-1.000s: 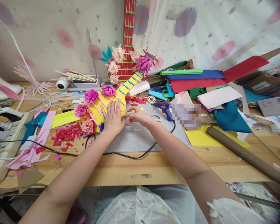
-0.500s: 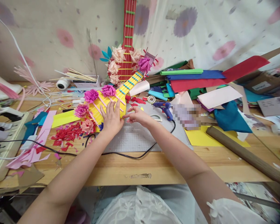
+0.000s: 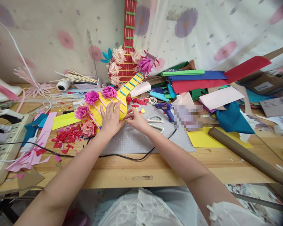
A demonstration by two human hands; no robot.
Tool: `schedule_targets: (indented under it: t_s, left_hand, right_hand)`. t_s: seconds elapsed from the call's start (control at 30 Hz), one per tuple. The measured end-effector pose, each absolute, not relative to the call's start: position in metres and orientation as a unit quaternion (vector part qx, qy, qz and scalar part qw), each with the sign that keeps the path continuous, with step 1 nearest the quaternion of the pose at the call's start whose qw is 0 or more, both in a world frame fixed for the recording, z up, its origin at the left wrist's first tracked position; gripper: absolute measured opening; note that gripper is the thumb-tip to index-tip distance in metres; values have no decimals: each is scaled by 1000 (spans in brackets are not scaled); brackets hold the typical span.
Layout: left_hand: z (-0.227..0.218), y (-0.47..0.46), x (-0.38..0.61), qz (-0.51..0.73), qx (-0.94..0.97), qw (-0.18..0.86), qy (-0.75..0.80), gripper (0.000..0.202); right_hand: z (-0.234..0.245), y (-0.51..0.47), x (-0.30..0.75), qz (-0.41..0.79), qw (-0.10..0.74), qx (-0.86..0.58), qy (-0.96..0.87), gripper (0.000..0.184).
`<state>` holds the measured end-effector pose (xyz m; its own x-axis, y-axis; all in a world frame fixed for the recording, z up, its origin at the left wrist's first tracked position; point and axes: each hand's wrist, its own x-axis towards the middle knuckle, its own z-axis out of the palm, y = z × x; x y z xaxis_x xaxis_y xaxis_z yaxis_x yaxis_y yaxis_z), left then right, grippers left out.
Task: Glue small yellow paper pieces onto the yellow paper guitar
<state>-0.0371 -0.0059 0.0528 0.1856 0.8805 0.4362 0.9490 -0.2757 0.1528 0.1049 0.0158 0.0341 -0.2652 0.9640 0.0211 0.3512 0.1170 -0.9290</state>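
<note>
From far off, I see the left hand [image 3: 112,119] lying flat with its fingers spread on the yellow guitar [image 3: 121,99], and the right hand [image 3: 136,120] with bent fingers at its near edge, around 4 o'clock; I can't tell if those fingers pinch anything. The hands are just beside each other. If the flat hand presses too hard, I think the pink strips [image 3: 97,108] could bend or pop off. The pink flowers [image 3: 91,97] at 10 o'clock could get squashed if it slides. Out at 3 o'clock are the scissors [image 3: 161,119] and the glue gun [image 3: 164,110], which could burn if hot and bumped. At 12 o'clock the red guitar [image 3: 129,67] might tip if poked, and at 6 o'clock the black cord [image 3: 132,158] could snag an arm
</note>
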Motion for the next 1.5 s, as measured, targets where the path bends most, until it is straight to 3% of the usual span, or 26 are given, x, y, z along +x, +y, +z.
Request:
schedule_targets:
  t_s: [0.17,0.4,0.8,1.5]
  left_hand:
    - [56,-5,-42,-217,-782,81,-578,72]
    - [59,-4,-49,-188,-811,87,-548,71]
    - [61,-2,-51,-191,-817,88,-536,72]
    - [62,-3,-47,-184,-802,83,-562,74]
  right_hand:
    - [35,8,100,329,338,-507,-722,31]
    - [37,2,100,261,329,-505,-754,31]
    - [33,1,95,278,347,-507,-738,29]
    - [23,4,92,198,360,-510,-756,26]
